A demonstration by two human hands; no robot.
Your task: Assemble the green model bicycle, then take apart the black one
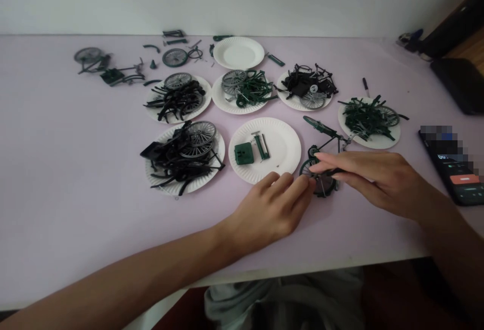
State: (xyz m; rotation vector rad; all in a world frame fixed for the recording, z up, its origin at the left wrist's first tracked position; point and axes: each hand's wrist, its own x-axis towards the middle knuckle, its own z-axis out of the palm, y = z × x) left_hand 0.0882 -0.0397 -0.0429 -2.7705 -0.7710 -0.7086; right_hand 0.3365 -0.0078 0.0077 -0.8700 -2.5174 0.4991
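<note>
Touching the near wheel (324, 187) of a small green bicycle (313, 152) with curled fingers of the left hand (270, 205); not being able to tell whether gripping. Pinching a slim dark piece (333, 171) over that wheel, using thumb and fingers of the right hand (383, 178). Finding the bicycle on the table (94, 178), right of a white plate (284, 143) bearing a green box (244, 153). Seeing black parts (181, 161) leftward; farther, green parts (368, 118); farthest, a loose wheel (175, 57).
</note>
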